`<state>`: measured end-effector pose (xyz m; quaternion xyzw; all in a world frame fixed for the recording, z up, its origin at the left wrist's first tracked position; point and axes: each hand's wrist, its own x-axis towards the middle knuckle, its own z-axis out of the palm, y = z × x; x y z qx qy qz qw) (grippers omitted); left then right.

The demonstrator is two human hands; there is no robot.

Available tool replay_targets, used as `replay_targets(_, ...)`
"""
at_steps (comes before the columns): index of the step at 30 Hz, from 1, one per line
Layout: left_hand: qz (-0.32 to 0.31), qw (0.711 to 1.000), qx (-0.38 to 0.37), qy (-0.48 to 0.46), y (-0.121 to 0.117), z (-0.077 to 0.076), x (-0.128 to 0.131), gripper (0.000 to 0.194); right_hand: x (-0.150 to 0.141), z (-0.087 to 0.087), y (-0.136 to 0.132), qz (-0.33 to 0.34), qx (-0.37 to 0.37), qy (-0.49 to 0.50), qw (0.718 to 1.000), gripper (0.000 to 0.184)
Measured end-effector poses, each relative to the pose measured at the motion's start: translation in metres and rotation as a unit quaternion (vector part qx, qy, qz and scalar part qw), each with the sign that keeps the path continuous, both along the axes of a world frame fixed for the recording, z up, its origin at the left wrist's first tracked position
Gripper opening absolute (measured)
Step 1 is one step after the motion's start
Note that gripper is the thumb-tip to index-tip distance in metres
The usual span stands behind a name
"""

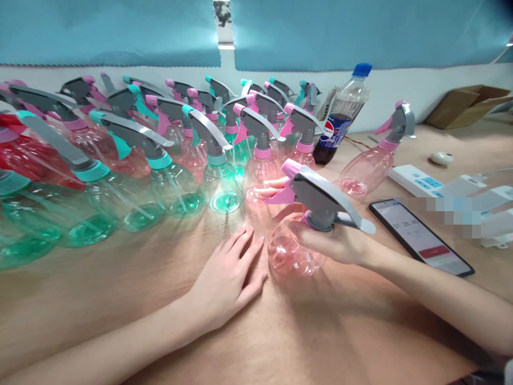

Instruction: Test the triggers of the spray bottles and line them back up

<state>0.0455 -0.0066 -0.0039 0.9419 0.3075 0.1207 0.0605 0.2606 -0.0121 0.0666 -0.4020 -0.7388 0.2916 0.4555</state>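
My right hand [332, 240] is wrapped round the neck of a clear pink spray bottle [294, 256] with a grey head and pink nozzle. Some of its fingers reach out behind the trigger. The bottle is near upright, its base at or just above the tabletop; I cannot tell which. Flat on the table lies my left hand [230, 272], fingers stretched out, just left of that bottle and holding nothing. Beyond both hands stand a green spray bottle [220, 184] and a pink spray bottle [258, 171], the nearest of a crowded group.
Several green, pink and red spray bottles fill the left and back. A cola bottle [340, 117] and a lone pink spray bottle [368, 166] stand at back right. A phone [420, 235], a white power strip [417, 181], a small white object [441, 158] and a cardboard box [465, 109] lie right.
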Motion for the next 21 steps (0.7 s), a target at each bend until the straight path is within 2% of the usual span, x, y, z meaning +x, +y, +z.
replay_targets(5, 0.0, 1.0, 0.003, 0.003, -0.0003, -0.0012, -0.0003, 0.049, 0.0005, 0.0023, 0.0003, -0.011, 0.021, -0.04, 0.999, 0.041)
replay_targets(14, 0.003, 1.0, 0.007, -0.007, 0.0001, -0.0049, -0.0007, 0.05, -0.0028, 0.0094, -0.0017, -0.019, 0.021, -0.046, 0.999, 0.046)
replay_targets(21, 0.002, 1.0, 0.008, -0.006, -0.0006, -0.0038, -0.0013, 0.05, -0.0013, 0.0063, -0.0007, -0.005, 0.042, -0.041, 0.998, 0.047)
